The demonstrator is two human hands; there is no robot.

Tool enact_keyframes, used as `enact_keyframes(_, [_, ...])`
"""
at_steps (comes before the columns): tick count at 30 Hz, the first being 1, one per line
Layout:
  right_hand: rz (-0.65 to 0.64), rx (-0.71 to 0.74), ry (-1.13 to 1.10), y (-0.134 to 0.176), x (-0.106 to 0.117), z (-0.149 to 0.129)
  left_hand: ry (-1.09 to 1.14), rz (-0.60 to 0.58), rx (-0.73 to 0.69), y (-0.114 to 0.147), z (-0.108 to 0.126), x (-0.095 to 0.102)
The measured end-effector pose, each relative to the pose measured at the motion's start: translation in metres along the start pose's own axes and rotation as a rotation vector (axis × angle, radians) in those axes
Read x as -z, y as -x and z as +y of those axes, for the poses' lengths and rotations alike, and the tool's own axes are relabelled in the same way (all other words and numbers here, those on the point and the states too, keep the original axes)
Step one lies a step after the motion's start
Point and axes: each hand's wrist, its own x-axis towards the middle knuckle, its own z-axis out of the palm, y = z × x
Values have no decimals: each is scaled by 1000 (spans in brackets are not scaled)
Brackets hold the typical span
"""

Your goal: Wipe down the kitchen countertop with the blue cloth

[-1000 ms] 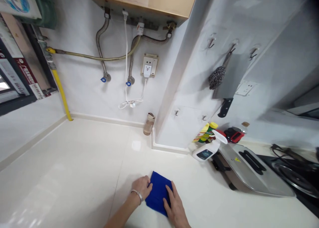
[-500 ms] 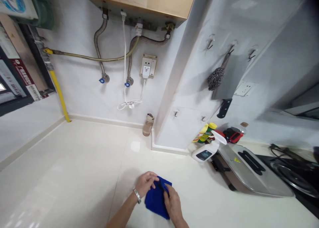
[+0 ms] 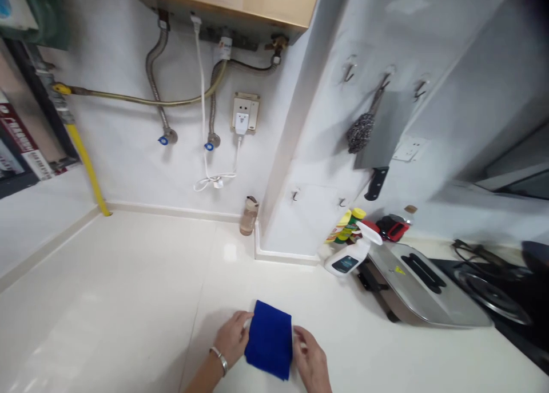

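A dark blue cloth (image 3: 269, 340), folded into a neat rectangle, lies flat on the white countertop (image 3: 141, 301). My left hand (image 3: 233, 337), with a silver bracelet on the wrist, is at the cloth's left edge. Its fingertips touch the upper left side, and a gap shows between thumb and forefinger. On the opposite side, my right hand (image 3: 311, 358) rests beside the cloth's right edge with fingers bent and thumb apart. Neither hand has the cloth visibly gripped.
A white spray bottle (image 3: 349, 257) stands right of the pillar, near a lidded electric pan (image 3: 422, 284). A brown-tinted bottle (image 3: 249, 217) is against the back wall. Above, a cleaver (image 3: 381, 135) and a steel scrubber (image 3: 360, 133) hang from hooks.
The cloth's raised top fold has been laid down flat. My left hand has moved left and down to the left edge; my right hand has come off the cloth to its right side.
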Motion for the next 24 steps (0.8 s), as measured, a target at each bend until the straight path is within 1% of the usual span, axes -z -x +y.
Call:
enact_keyframes(1, [25,-108,-48,0,5,4,34,-4,17,-1,3,-1])
enact_keyframes(2, [21,-209,-117,1,8,7,96,-20,50,-2,7,-3])
enact_keyframes(5, [-36,-496,-446,7,7,8,331,-141,165,-6,23,-19])
enact_keyframes(6, [-36,-566,-549,10,4,6,347,-182,171,-7,28,-26])
enact_keyframes(7, [-30,-612,-622,12,0,2,311,-216,144,-7,33,-34])
enact_keyframes(8, [-23,-637,-666,14,-4,-1,227,-246,92,-6,38,-40])
enact_keyframes(11, [-57,-624,-722,16,-13,-11,-130,-324,-64,-3,47,-56])
enact_keyframes(13, [-103,-590,-754,15,-14,-15,-291,-349,-75,-1,50,-62])
enact_keyframes(15, [-118,-547,-769,14,-13,-16,-335,-312,-44,0,50,-64])
enact_keyframes(18, [-99,-497,-775,12,-12,-14,-215,-207,-42,0,46,-62])
enact_keyframes(20, [-81,-452,-754,12,-13,-12,-74,-177,-30,-1,41,-59])
enact_keyframes(22, [-67,-395,-730,12,-17,-11,60,-135,20,-3,37,-57])
enact_keyframes(24, [-51,-346,-735,12,-23,-12,144,-77,69,-4,34,-56])
